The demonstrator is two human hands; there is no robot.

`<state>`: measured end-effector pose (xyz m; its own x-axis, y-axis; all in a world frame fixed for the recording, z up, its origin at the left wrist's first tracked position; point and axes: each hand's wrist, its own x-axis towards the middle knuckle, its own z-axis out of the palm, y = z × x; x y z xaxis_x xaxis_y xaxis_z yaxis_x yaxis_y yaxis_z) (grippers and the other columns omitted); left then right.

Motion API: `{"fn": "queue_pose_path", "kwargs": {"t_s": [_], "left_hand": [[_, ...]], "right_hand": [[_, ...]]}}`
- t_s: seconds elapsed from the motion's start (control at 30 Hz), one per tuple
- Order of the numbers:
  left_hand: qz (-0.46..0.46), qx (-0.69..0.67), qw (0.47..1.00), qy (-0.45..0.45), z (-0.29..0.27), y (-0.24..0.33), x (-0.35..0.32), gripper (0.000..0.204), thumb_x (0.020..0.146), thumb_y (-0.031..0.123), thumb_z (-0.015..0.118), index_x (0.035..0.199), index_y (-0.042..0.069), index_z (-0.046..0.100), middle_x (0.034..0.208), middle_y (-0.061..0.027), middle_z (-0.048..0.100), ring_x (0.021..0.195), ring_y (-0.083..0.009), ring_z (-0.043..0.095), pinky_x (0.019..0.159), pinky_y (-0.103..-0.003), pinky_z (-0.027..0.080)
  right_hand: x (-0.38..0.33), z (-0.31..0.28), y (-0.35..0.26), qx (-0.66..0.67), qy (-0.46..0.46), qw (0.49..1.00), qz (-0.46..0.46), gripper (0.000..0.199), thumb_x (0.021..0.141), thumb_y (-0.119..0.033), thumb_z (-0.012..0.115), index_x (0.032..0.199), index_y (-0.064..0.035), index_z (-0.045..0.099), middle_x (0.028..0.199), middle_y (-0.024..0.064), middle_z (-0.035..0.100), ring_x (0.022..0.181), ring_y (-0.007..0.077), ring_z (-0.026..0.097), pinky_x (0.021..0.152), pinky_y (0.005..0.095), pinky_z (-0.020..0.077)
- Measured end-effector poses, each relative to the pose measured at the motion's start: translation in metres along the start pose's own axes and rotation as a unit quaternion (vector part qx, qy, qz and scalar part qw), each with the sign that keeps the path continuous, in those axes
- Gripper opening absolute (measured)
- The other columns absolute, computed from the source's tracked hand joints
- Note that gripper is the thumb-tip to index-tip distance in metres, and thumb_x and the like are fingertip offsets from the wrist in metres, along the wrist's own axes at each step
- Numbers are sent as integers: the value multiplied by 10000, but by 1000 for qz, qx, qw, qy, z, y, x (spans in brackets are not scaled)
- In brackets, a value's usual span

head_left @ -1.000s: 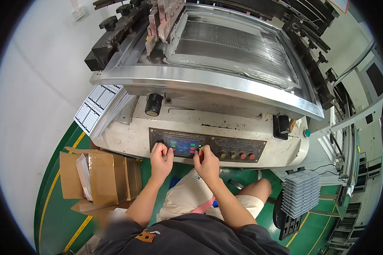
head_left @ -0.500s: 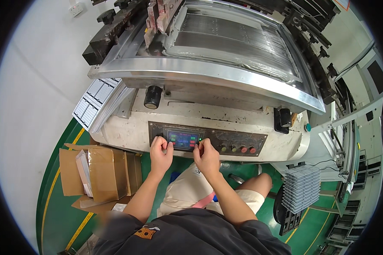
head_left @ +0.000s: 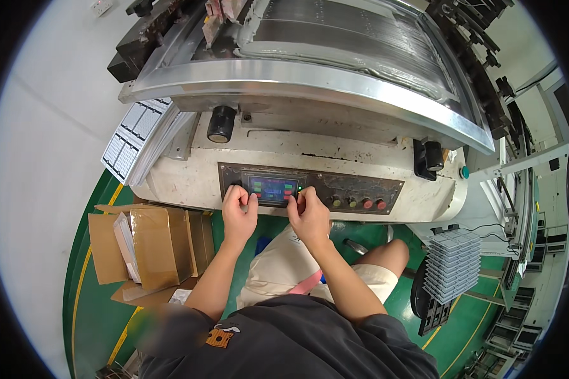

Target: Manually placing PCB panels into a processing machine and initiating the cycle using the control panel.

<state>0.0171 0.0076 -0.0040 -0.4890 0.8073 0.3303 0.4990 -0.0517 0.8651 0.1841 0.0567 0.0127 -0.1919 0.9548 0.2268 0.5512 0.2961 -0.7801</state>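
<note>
A dark control panel (head_left: pixel 335 184) runs along the front of a big worn white machine (head_left: pixel 183 177). In the panel sits a small lit touchscreen (head_left: pixel 272 189). My left hand (head_left: pixel 238 210) rests at the screen's left edge, fingers curled onto the panel. My right hand (head_left: pixel 307 211) is at the screen's right edge, its fingertips touching the panel beside a small green light. Neither hand holds anything. A row of round buttons (head_left: pixel 358 203), yellow, green and red, lies to the right of my right hand.
A black knob (head_left: pixel 220 124) sticks out above the panel. Open cardboard boxes (head_left: pixel 148 247) stand on the green floor at my left. A stack of grey trays (head_left: pixel 454 264) stands at my right. Flat gridded sheets (head_left: pixel 130 141) lean at the machine's left end.
The view has drawn closer to the machine. Both hands stay on the panel on either side of the screen, with only slight finger shifts.
</note>
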Motion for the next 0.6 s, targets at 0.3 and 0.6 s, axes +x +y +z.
{"fn": "queue_pose_path", "kwargs": {"t_s": [0.3, 0.6], "left_hand": [[5, -8, 1000, 7, 2, -2, 2, 278, 844, -9, 642, 748, 21, 383, 730, -86, 367, 628, -216, 370, 559, -332, 339], [-23, -9, 1000, -10, 0, 2, -1, 298, 857, -22, 631, 755, 18, 354, 756, -66, 343, 679, -184, 356, 636, -285, 353]], "right_hand": [[3, 0, -1, 5, -4, 1000, 11, 243, 871, -167, 701, 853, -61, 484, 634, 110, 551, 523, 293, 560, 513, 387, 454], [0, -1, -8, -20, -18, 999, 33, 264, 840, -154, 721, 840, -73, 470, 651, 80, 544, 531, 272, 567, 505, 382, 454]]}}
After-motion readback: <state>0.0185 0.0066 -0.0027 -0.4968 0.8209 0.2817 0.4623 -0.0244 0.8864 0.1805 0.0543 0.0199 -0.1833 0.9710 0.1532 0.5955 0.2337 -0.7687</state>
